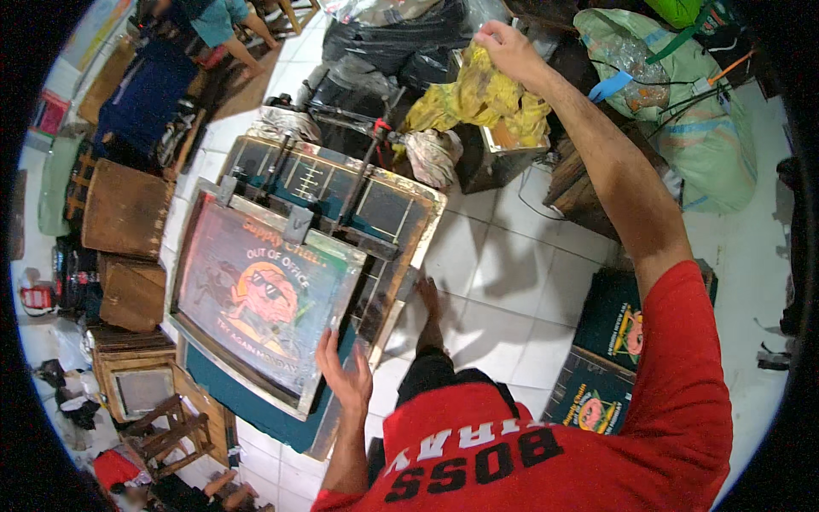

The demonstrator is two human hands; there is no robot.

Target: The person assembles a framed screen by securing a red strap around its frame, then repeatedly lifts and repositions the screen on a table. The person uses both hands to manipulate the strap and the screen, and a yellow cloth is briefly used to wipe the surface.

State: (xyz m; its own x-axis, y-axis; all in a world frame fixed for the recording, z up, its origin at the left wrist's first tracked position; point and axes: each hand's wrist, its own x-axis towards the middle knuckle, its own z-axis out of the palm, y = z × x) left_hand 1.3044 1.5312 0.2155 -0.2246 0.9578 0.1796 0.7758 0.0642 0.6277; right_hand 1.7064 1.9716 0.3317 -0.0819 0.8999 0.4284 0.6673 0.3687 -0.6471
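Well beyond the upper right corner of the framed printing screen (256, 294), the right hand (510, 55) is closed, its bunched fingers gripping the top of a stained yellow cloth (486, 90) that hangs down in loose folds. Just beside the screen's right edge, the left hand (345, 375) is loosely open, fingers apart; whether its fingertips touch the frame I cannot tell.
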